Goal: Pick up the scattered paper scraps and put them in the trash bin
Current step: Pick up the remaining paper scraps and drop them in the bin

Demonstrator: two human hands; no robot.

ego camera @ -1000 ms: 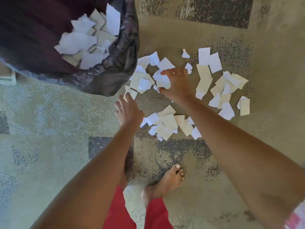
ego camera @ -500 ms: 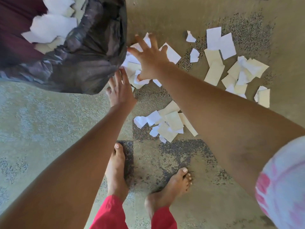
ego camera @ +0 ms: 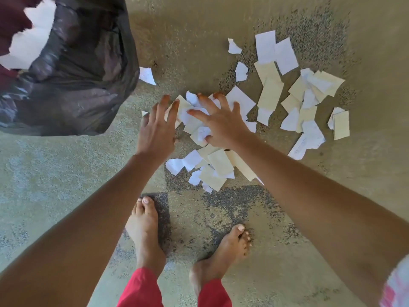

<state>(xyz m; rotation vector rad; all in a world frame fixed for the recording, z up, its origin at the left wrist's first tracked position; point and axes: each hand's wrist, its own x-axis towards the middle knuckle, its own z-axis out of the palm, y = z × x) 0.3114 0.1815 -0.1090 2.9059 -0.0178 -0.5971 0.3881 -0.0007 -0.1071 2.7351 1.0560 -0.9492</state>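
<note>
Two hands, left (ego camera: pixel 156 131) and right (ego camera: pixel 221 124), fingers spread, unclenched, pressing a paper-scrap pile (ego camera: pixel 194 120); bin-liner bag (ego camera: pixel 84 80) at left; elongated cream scrap (ego camera: pixel 269 97) lying near-vertical.

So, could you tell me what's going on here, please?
A barefoot person is clearing torn paper scraps off the carpet. Both hands, left hand and right hand, are spread over a small heap of scraps, gathering it. The lined trash bin at upper left already holds paper; many scraps lie scattered to the right.
</note>
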